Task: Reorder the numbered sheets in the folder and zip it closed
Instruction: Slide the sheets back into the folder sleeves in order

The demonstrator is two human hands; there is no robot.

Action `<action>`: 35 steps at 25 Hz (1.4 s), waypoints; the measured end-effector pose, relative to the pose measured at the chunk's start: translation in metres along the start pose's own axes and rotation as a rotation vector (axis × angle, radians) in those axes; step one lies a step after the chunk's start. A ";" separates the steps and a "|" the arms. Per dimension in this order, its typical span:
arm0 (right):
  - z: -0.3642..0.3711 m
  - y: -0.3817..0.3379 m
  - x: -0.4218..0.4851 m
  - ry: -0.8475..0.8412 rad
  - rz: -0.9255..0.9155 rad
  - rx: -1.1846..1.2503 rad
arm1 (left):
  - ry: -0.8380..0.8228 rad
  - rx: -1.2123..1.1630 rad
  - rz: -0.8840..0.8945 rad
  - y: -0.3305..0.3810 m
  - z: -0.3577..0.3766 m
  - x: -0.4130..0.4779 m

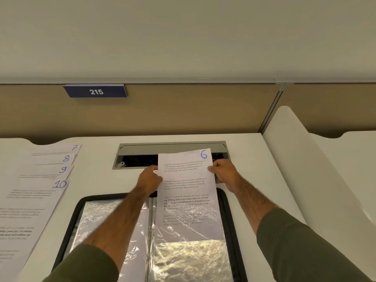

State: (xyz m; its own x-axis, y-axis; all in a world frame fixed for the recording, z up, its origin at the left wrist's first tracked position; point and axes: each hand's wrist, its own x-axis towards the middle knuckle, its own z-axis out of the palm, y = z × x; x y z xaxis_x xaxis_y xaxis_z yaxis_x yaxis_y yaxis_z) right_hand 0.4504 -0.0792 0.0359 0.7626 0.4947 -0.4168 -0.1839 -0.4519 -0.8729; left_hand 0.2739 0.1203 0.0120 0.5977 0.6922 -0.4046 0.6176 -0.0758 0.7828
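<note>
I log flat white printed sheets 7–10 (43, 176) fanned at left on the smooth white desk (97, 180). Left hand (149, 179) pinches the left edge of sheet 6 (186, 190); right hand (223, 174) pinches its right edge. Its lower half lies under a crinkled clear sleeve on the right page of the open black folder (70, 224). Behind are a grey cable hatch (173, 148), a beige partition (183, 110) and blue plate 215 (95, 92).

A grey cable hatch (173, 148) is set into the white desk (97, 180), its lid tilted open over a dark recess. Behind the hatch stands a tan partition (183, 115). Up and left of the hatch, on the partition's top edge, is a blue plate reading 215 (95, 91). Right of the hatch rises a white side divider (295, 159).
</note>
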 end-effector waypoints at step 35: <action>0.002 0.034 -0.040 -0.157 -0.202 -0.758 | 0.024 0.558 0.366 -0.052 -0.003 -0.046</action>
State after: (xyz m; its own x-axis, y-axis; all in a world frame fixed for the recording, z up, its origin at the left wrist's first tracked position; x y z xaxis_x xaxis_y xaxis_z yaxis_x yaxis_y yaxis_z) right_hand 0.4126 -0.1132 0.0226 0.6297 0.6941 -0.3489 0.4629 -0.6959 -0.5490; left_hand 0.2126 0.0945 -0.0089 0.8114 0.5665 -0.1439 0.5529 -0.6640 0.5034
